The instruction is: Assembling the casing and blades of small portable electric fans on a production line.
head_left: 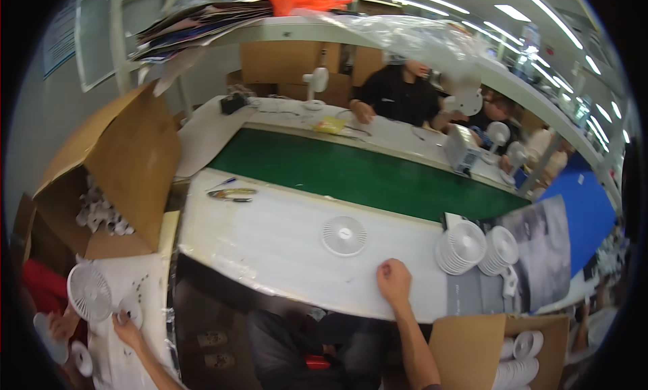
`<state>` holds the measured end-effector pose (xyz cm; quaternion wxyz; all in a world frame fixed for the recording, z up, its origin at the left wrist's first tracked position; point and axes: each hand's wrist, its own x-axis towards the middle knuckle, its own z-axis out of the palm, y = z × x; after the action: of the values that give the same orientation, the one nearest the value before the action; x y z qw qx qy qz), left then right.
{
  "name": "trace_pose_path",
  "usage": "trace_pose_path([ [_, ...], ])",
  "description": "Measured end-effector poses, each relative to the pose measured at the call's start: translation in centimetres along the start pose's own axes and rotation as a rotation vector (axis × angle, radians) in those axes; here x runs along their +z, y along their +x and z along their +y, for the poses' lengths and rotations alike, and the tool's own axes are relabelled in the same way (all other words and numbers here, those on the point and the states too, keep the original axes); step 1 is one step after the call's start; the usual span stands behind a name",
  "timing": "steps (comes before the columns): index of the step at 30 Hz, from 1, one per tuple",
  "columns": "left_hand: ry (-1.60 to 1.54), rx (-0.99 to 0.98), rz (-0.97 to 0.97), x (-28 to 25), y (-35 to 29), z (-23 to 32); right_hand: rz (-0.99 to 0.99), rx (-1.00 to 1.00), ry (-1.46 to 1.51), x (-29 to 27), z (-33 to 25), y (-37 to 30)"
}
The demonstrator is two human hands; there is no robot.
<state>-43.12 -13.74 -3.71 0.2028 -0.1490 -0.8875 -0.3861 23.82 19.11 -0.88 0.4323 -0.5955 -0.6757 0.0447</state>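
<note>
- Fingers of the left hand (127, 330) touch the edge of a small round white part (133, 310); whether they pinch it, I cannot tell.
- Just left of and beyond those fingers: a white fan grille (89, 292); farther left, another person's hand (64, 324).
- Fingers of the right hand (393, 281) are curled inward in a loose fist on the white table (270, 255).
- Ahead and left of them: a round white cover (344, 236).
- To their right: stacked white covers (462, 248).
- Beyond them: a green strip (337, 166).

Fan grille (344, 237) — white, radially ribbed; belt (337, 167) — green.
</note>
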Motion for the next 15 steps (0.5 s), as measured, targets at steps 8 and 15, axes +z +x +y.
trace_pose_path([
  [8, 0.013, -0.123, -0.048, 0.7, -3.3, 3.4, -0.047, 0.064, -0.057, -2.4, 3.0, 0.9],
  [15, -0.091, -0.031, 0.081, 5.1, -3.1, -1.9, -0.036, -0.007, -0.083, -4.4, 6.8, 1.0],
])
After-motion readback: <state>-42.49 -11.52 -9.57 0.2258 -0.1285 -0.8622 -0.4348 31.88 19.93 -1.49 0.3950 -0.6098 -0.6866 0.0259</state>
